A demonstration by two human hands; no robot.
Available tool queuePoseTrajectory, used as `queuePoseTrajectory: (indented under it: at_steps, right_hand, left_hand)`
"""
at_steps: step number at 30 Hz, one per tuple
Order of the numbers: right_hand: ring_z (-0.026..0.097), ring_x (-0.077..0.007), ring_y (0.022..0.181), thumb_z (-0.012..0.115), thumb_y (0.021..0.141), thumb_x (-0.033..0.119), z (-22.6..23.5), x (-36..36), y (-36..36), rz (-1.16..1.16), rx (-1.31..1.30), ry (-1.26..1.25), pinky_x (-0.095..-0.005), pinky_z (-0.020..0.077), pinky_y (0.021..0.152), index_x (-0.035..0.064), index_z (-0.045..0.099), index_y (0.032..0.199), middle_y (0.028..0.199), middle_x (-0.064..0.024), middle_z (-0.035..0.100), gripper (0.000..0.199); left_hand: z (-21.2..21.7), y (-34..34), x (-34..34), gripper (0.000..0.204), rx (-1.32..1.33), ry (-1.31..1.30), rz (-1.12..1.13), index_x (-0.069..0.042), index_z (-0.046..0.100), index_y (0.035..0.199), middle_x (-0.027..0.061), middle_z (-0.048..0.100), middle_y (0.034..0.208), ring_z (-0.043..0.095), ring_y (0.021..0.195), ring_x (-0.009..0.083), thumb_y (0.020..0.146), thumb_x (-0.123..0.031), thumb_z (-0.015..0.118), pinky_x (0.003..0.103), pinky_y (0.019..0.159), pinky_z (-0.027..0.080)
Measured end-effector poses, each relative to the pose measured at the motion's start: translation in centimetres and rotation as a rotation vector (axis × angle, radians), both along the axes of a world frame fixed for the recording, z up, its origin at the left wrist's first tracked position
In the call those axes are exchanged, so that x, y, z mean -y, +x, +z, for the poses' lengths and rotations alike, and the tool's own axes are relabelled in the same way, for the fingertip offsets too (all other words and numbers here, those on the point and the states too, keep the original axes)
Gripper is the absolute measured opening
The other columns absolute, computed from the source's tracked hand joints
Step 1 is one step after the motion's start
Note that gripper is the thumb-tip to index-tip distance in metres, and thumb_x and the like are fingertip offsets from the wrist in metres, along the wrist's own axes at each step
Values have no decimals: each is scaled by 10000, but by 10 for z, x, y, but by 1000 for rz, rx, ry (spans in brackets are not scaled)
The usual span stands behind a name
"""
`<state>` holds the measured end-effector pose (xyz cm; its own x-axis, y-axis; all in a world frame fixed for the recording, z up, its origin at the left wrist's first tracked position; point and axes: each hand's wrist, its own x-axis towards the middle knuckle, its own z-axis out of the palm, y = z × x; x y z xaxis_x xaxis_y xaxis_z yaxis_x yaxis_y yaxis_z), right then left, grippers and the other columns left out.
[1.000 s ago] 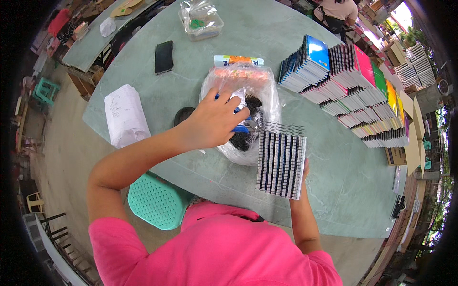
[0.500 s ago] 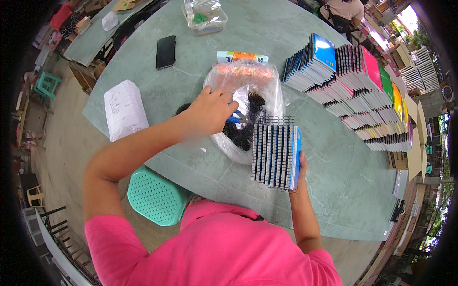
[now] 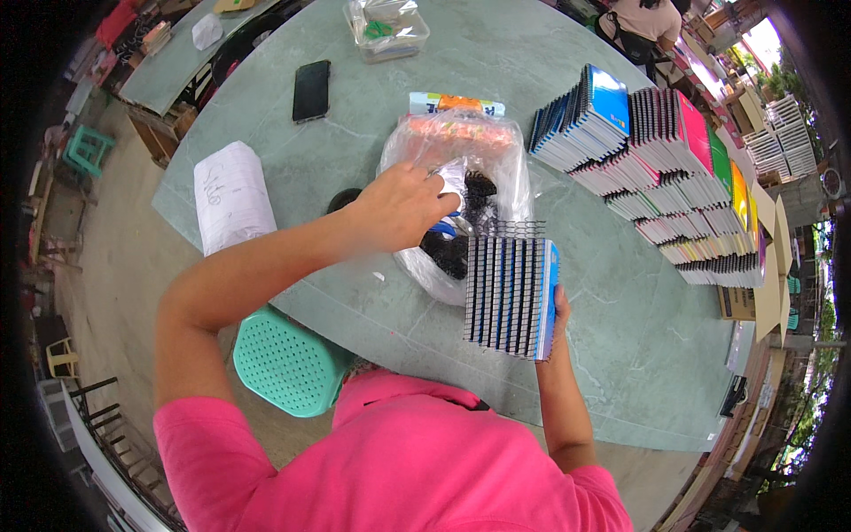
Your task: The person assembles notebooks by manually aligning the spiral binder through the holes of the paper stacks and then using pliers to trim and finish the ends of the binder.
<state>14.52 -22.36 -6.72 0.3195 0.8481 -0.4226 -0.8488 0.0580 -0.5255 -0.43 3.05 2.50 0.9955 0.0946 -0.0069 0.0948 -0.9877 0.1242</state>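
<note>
My right hand (image 3: 559,312) holds a stack of spiral notebooks (image 3: 511,296) on edge, spirals up, above the round green table (image 3: 620,310). My left hand (image 3: 403,207) reaches into a clear plastic bag (image 3: 461,168) lying on the table, its fingers closed on something inside among black items; what exactly it pinches is hidden by the plastic. An orange and pink packet sits at the bag's far end.
Long rows of colourful spiral notebooks (image 3: 656,168) fan out at the right. A black phone (image 3: 311,89), a clear box (image 3: 387,27), a white paper bundle (image 3: 232,194) and a coloured card packet (image 3: 456,104) lie on the table. A green plastic stool (image 3: 288,359) stands below me.
My left hand drew back toward me inside the bag. The stack of notebooks in my right hand shifted slightly left and lower.
</note>
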Motion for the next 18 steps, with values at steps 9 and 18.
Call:
queuePoseTrajectory:
  at_steps: [9, 18]
  right_hand:
    - [555, -283, 969, 639, 678, 499, 5, -7, -1, -19, 10, -27, -417, 463, 840, 16, 410, 1241, 1123, -160, 542, 776]
    - [563, -280, 961, 649, 677, 475, 3, -6, -2, 3, -14, -35, -409, 467, 837, 5, 428, 1221, 1113, -160, 550, 752]
  left_hand:
    - [3, 2, -4, 372, 261, 139, -57, -88, 545, 958, 95, 509, 946, 474, 947, 263, 598, -81, 637, 424, 801, 347]
    - [0, 4, -1, 286, 46, 20, -48, -78, 580, 907, 100, 546, 874, 514, 902, 256, 622, -64, 609, 372, 786, 364]
